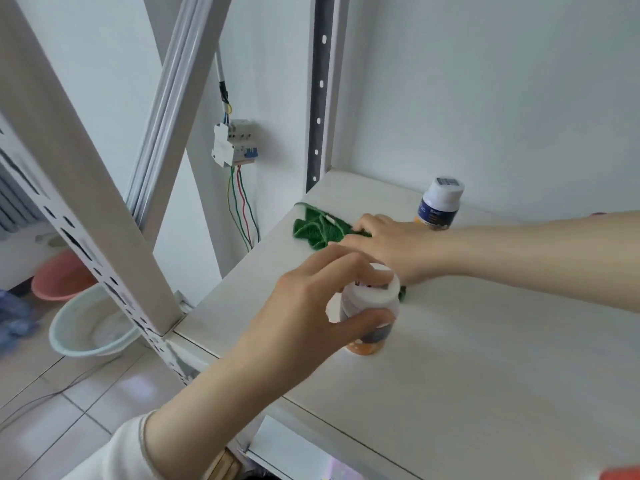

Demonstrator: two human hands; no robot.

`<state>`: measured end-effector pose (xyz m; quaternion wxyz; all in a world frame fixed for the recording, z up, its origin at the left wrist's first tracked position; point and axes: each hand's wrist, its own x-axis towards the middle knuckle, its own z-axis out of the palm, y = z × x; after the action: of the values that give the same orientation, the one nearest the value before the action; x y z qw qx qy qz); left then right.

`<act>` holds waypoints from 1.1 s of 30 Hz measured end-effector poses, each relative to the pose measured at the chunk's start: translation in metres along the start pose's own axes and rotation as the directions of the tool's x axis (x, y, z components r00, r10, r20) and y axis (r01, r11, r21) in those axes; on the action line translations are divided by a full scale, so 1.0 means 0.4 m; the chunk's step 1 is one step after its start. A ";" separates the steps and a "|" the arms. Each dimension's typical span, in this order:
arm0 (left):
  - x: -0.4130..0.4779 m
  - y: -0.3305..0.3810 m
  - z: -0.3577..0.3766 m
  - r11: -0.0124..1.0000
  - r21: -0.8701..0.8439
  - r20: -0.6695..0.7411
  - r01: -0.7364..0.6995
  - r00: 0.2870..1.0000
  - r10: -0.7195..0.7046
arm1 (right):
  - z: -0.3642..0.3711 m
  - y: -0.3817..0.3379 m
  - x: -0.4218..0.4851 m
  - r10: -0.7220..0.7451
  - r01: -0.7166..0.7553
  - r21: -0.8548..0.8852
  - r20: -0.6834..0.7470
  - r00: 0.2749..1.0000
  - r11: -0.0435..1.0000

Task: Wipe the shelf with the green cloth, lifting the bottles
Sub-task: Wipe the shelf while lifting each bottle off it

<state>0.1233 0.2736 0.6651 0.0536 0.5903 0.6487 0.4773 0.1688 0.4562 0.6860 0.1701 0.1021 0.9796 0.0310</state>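
My left hand (311,299) grips a white-capped bottle (372,317) with an orange base, holding it by the cap and neck near the left part of the white shelf (485,358). Whether its base touches the shelf I cannot tell. My right hand (391,244) lies palm down on the green cloth (317,228), which is crumpled at the shelf's back left corner; a small bit of cloth shows under the wrist. A second white-capped bottle (438,204) with a dark label stands upright by the back wall, just beyond my right forearm.
White slotted uprights (104,216) frame the shelf on the left. A breaker box (233,143) with coloured wires hangs on the wall. Below left, a pale basin (90,327) and a pink basin (59,275) sit on the tiled floor.
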 end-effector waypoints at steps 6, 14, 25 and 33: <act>-0.024 -0.010 -0.100 0.998 -0.055 -0.053 0.029 0.998 -0.032 | 0.080 -0.053 -0.069 -0.130 0.138 0.042 -0.154 0.980 0.990; -0.016 -0.040 -0.178 0.996 -0.044 -0.171 0.079 0.982 -0.086 | 0.019 0.038 0.256 0.425 -0.378 0.316 -0.096 0.900 0.870; -0.005 -0.009 -0.233 0.989 -0.108 -0.328 0.105 0.935 -0.135 | 0.089 -0.208 0.037 -0.110 0.173 0.175 -0.322 0.940 0.969; 0.025 0.015 -0.204 0.992 -0.089 -0.242 0.092 0.964 -0.111 | 0.126 -0.234 -0.152 -0.567 0.608 0.161 -0.242 0.788 0.777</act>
<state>0.0730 0.2354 0.7182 0.0198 0.4898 0.6610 0.5681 0.2242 0.3532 0.6495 0.0692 -0.1939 0.9701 -0.1281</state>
